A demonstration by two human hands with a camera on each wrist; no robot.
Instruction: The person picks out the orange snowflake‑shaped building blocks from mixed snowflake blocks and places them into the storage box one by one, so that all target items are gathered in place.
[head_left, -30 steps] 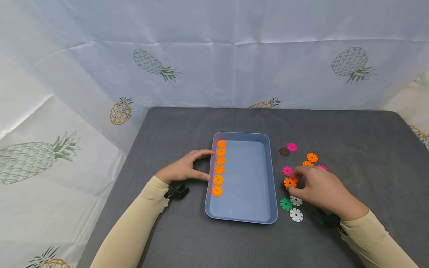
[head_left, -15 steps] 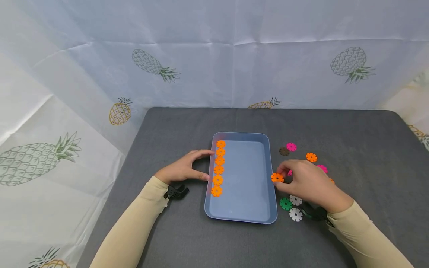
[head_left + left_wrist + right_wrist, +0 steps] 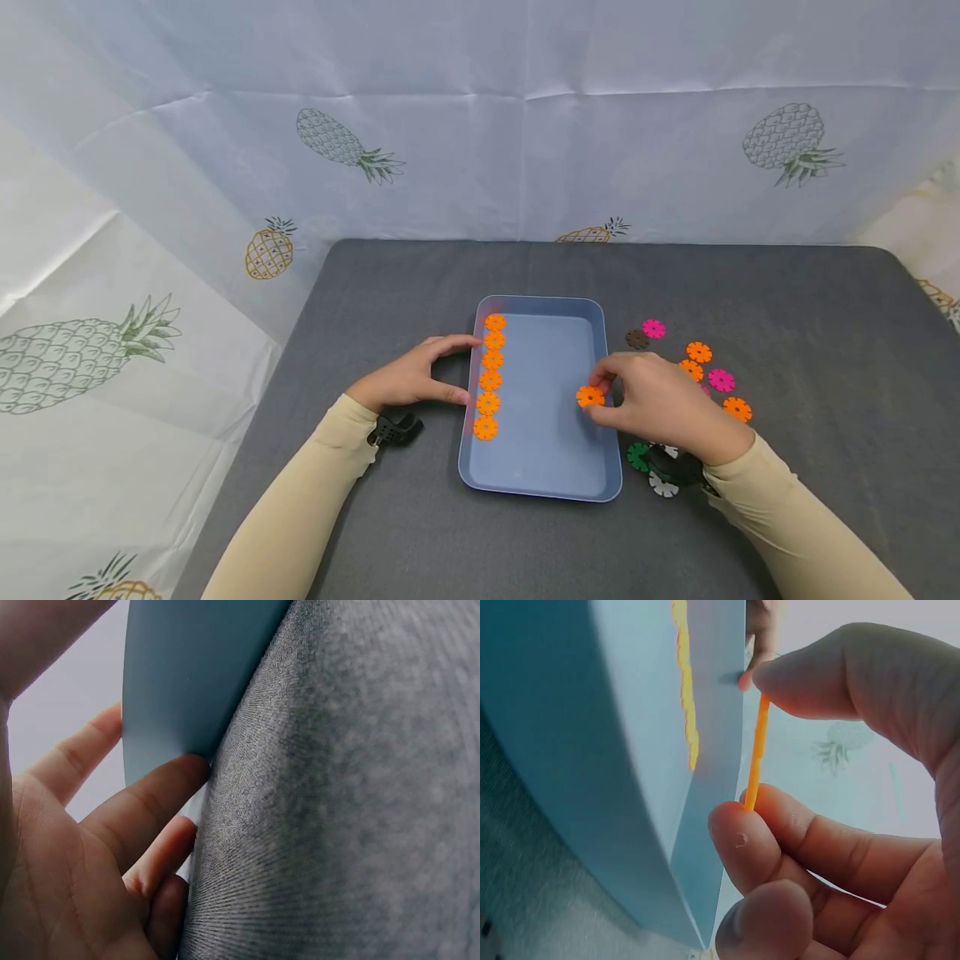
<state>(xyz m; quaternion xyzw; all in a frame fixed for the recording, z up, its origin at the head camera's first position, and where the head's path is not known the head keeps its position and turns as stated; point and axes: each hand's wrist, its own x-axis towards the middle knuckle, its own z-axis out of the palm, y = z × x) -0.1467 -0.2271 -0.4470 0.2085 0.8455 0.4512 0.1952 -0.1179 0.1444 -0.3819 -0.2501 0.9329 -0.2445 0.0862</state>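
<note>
Over the right part of a blue-grey tray (image 3: 540, 487), my right hand (image 3: 660, 404) pinches an orange notched disc (image 3: 589, 397) by its edges. The right wrist view shows that orange disc (image 3: 757, 754) edge-on between thumb and fingertips. My left hand (image 3: 408, 375) touches the tray's left side with thumb and fingers spread; in the left wrist view its fingertips (image 3: 191, 769) rest against the outer tray wall (image 3: 187, 682). Several orange discs (image 3: 490, 380) lie in a column along the tray's left inner edge.
Right of the tray lie loose discs: orange (image 3: 737, 408), pink (image 3: 722, 381), brown (image 3: 637, 339), green (image 3: 637, 457) and white (image 3: 663, 485), some partly hidden by my right hand and wrist. A grey cloth (image 3: 420, 533) covers the table; a pineapple-print curtain (image 3: 465, 167) hangs behind.
My right hand has carried the orange disc leftward from the loose discs, across the tray's right rim and over the tray. My left hand has stayed at the tray's left side.
</note>
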